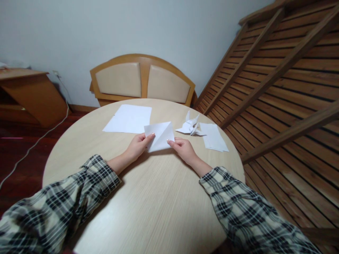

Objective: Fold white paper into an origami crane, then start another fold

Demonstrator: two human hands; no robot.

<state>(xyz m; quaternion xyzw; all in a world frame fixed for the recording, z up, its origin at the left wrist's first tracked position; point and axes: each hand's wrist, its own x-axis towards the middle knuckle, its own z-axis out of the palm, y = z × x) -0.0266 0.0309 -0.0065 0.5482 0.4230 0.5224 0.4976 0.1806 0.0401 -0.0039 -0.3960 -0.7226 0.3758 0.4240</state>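
A small white square of folded paper (160, 135), with a diagonal crease across it, is held up over the middle of the table. My left hand (138, 146) pinches its left edge, thumb on top. At the right edge, my right hand (183, 149) grips it between thumb and fingers. The fingers under the paper are partly hidden. Just to the right of the paper stand folded paper cranes (190, 126), close together so that I cannot count them surely. Behind the left hand lies a large flat white sheet (129, 119).
More white paper strips (214, 137) lie at the right of the round wooden table (148, 201). Beyond its far edge is a padded headboard (144, 79). A slatted wooden frame (286, 84) leans along the right. A desk (31, 95) and a white cable (39, 141) are at the left.
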